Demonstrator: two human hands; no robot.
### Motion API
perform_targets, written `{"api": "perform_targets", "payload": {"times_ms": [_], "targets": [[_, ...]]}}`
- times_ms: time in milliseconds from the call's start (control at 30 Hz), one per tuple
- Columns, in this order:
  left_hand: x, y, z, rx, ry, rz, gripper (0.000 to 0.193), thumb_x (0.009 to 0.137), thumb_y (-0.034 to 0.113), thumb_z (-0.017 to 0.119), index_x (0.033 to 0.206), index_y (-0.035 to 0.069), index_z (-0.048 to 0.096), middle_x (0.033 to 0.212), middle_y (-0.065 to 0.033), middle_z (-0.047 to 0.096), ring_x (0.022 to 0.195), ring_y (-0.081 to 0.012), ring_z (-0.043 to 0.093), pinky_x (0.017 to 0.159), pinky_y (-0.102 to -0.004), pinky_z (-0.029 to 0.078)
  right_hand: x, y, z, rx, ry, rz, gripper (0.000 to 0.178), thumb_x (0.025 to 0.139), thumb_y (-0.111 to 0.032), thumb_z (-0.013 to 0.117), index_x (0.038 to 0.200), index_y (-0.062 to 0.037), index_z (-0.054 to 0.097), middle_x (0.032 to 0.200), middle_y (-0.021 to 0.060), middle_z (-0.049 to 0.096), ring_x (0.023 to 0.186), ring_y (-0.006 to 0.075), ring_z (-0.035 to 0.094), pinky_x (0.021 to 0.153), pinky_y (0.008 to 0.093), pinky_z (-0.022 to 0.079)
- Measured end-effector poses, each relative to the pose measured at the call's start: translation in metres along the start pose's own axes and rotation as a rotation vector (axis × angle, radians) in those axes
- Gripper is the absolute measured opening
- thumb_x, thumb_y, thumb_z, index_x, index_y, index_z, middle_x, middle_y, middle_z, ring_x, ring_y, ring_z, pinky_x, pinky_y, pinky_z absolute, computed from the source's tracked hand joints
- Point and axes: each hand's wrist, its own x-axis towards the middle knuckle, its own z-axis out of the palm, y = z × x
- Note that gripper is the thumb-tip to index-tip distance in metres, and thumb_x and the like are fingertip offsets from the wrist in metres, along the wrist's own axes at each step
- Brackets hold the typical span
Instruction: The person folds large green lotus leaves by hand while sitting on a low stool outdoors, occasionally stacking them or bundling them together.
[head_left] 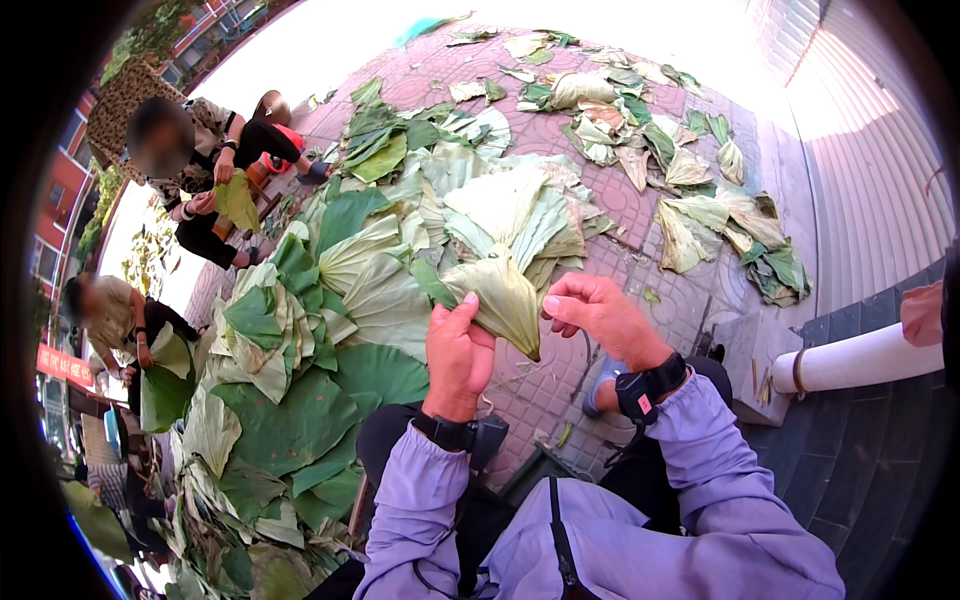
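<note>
A folded, pale green lotus leaf (502,298) hangs with its brown-tipped point downward. My left hand (458,362) grips its left edge, thumb on top. Just right of the leaf, my right hand (612,318) is closed, thumb and forefinger pinched together; whatever may be between those fingertips is too small to make out. Behind the held leaf, large pale dried leaves (505,210) lie spread over the pile, and I cannot tell where its upper edge parts from them. Darker green lotus leaves (285,420) are heaped to my left.
More withered leaves (690,220) lie scattered on the reddish paving (620,235). Two people sit at the left, one with a leaf (237,202), the other with a larger leaf (168,385). A white pipe (850,360) and a grey block (752,375) stand at my right.
</note>
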Motion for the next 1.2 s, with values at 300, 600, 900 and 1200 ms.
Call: {"api": "perform_targets", "payload": {"times_ms": [300, 600, 900, 1200], "targets": [[0.006, -0.003, 0.010, 0.004, -0.026, 0.031, 0.029, 0.104, 0.005, 0.053, 0.133, 0.002, 0.055, 0.133, -0.0117, 0.065, 0.122, -0.0267, 0.064, 0.111, -0.0465, 0.048, -0.002, 0.010, 0.011, 0.008, -0.160, 0.089, 0.021, 0.100, -0.024, 0.068, 0.100, -0.0029, 0.068, 0.084, 0.0004, 0.067, 0.071, 0.0079, 0.062, 0.065, 0.0249, 0.051], [0.005, -0.011, -0.001, 0.215, 0.108, -0.175, 0.032, 0.104, 0.017, 0.060, 0.132, 0.002, 0.055, 0.122, -0.0142, 0.068, 0.105, -0.0271, 0.071, 0.090, -0.0405, 0.057, -0.001, -0.002, -0.011, -0.027, 0.089, -0.043, 0.015, 0.101, -0.018, 0.067, 0.102, -0.0030, 0.068, 0.081, -0.0009, 0.064, 0.065, 0.0054, 0.056, 0.060, 0.0242, 0.048], [0.004, -0.015, 0.003, 0.419, 0.141, -0.194, 0.036, 0.104, 0.020, 0.061, 0.134, 0.001, 0.055, 0.121, -0.0140, 0.068, 0.101, -0.0239, 0.071, 0.086, -0.0366, 0.057, 0.003, 0.003, -0.035, -0.618, 0.395, -0.356, 0.013, 0.094, -0.015, 0.069, 0.098, -0.0033, 0.065, 0.079, 0.0053, 0.064, 0.066, 0.0182, 0.060, 0.059, 0.0331, 0.048], [0.002, -0.026, 0.002, 0.486, 0.112, -0.318, 0.039, 0.104, 0.024, 0.063, 0.135, 0.001, 0.057, 0.128, -0.0127, 0.067, 0.111, -0.0238, 0.068, 0.093, -0.0371, 0.052, -0.008, 0.003, -0.005, -1.183, 0.138, -0.575, 0.008, 0.088, -0.014, 0.069, 0.088, -0.0076, 0.064, 0.083, 0.0115, 0.061, 0.077, 0.0348, 0.067, 0.064, 0.0460, 0.053]]}}
